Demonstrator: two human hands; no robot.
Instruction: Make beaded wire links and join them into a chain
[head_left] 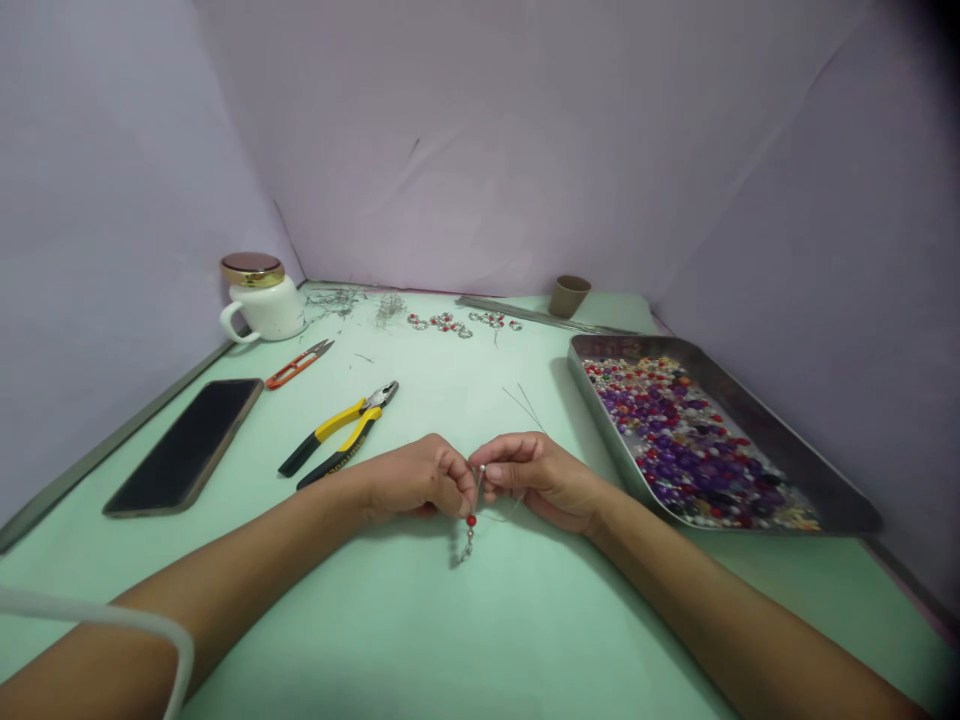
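Strand (471, 534) of beads, a red one at its top and small silvery ones under it, hangs just below the fingertips of the left hand (435, 482), near the front middle of the table (405, 640). That hand has thumb and finger pinched together at the strand's upper end. The right hand (538, 482), just beside it, is narrowed too, its thumb and finger on a thin wire (479, 490) with a pale bead (482, 470) at the tips. Whether the wire passes through that bead is too small to tell.

Thin wire ends (523, 405) show just beyond the right hand. To the right, a metal tray (780, 450) holds loose beads (675, 440), mostly purple and red. Left of the hands lie yellow and black pliers (370, 408), then orange snips (298, 366) and a phone (187, 445). A white mug (266, 312) stands behind these, lid (253, 270) on. Along the back are tangled wire scraps (337, 300), red and silvery bead pieces (444, 322), straight rods (540, 314) and a brown cup (570, 298). A white cord (169, 632) crosses in front of the left forearm.
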